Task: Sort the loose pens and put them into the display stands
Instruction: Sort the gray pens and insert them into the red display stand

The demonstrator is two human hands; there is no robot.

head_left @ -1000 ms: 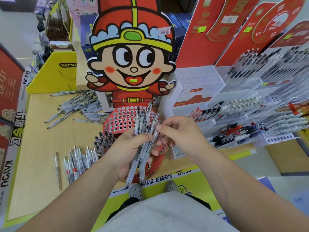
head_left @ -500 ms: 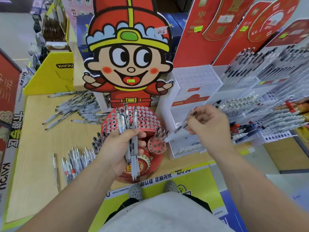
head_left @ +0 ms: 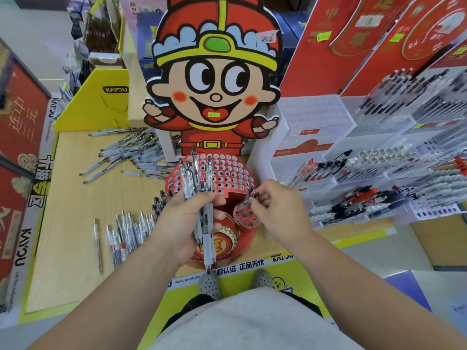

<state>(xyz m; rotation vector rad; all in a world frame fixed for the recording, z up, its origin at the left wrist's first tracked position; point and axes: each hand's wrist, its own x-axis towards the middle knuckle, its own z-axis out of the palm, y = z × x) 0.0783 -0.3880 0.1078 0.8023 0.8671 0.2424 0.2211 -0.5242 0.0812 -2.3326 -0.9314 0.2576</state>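
Note:
My left hand (head_left: 185, 224) grips a bundle of clear pens (head_left: 202, 198) upright over the red display stand (head_left: 231, 178), whose top is full of round holes. My right hand (head_left: 280, 213) pinches one pen (head_left: 249, 198) by its top end, its tip down in the small round holder (head_left: 246, 217) at the stand's front right. Loose pens lie in a fan (head_left: 129, 157) on the wooden table at the back left. A second row of loose pens (head_left: 126, 233) lies left of my left hand. Black-capped pens (head_left: 159, 205) stand in the stand's left edge.
A big cartoon figure cutout (head_left: 214, 79) rises behind the red stand. White tiered pen racks (head_left: 379, 178) with several pens fill the right side. A yellow box (head_left: 98, 107) stands at the back left. The wooden table (head_left: 65, 198) extends left; its front edge is near my body.
My right hand drew one pen out of the bundle, swung it right, then brought it down into the small round holder. My left hand has stayed over the stand with the bundle.

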